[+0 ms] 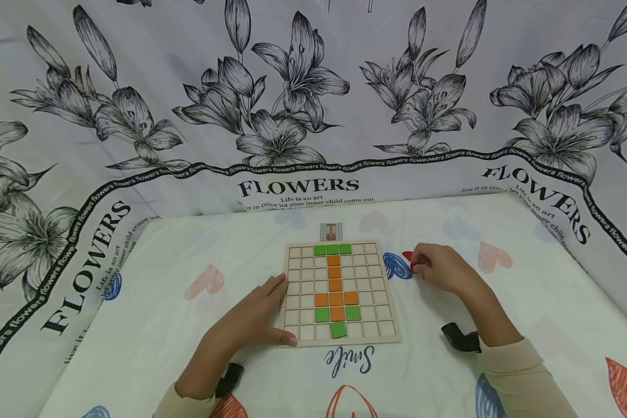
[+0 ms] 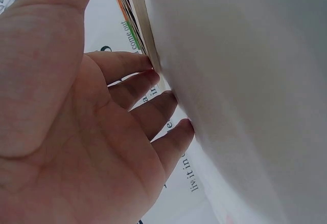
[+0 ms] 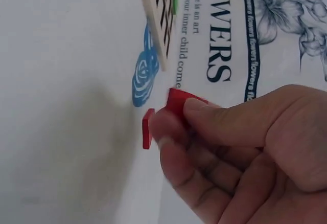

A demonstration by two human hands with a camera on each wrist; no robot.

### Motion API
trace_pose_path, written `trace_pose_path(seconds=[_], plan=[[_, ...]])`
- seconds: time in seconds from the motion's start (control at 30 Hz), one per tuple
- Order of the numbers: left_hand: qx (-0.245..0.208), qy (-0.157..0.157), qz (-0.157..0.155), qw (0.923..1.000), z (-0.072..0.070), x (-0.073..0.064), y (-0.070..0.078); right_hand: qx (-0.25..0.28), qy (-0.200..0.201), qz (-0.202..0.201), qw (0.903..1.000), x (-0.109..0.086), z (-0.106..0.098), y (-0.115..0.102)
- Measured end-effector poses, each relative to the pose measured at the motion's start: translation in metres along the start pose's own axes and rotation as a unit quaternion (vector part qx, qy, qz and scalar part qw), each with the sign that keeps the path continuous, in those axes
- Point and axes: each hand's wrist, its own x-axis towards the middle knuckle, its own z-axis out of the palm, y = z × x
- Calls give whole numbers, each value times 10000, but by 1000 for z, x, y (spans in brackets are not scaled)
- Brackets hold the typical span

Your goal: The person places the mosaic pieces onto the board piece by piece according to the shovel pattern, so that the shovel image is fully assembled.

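Observation:
A square wooden grid board lies flat, with green tiles and orange tiles set in several of its cells. At its left side my left hand rests with fingers spread. Its fingertips touch the board's left edge, and the thumb lies at the near left corner. Right of the board, my right hand pinches a red tile between thumb and forefinger. Close by those fingers, a second red tile shows at the tablecloth. The green tile in the nearest row sits slightly askew.
A small picture card showing a grid pattern lies just beyond the board's far edge. The white tablecloth is printed with hearts and lettering. Behind the table hangs a floral-printed cloth. Black straps are at both wrists.

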Motion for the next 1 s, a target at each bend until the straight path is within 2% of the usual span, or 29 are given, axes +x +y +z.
trace_pose_path(seconds=[0.27, 0.43, 0.53, 0.63, 0.73, 0.9, 1.0], plan=[[30, 11, 43, 10000, -1, 0, 0, 858, -146, -105, 9962, 0, -5, 0], [27, 12, 37, 10000, 0, 0, 0, 1740, -400, 48, 9839, 0, -5, 0], [9, 11, 40, 10000, 0, 0, 0, 1993, -559, 34, 9783, 1, -3, -1], [21, 0, 27, 10000, 0, 1, 0, 2117, -692, 7, 9749, 1, -1, -3], [19, -14, 9, 10000, 0, 1, 0, 2089, -699, -12, 9754, 1, 1, -5], [-14, -18, 0, 10000, 0, 1, 0, 1784, -608, -42, 9821, 2, 5, -7], [-15, -16, -5, 10000, 0, 1, -1, 1739, -626, -42, 9828, 3, 9, -11]])
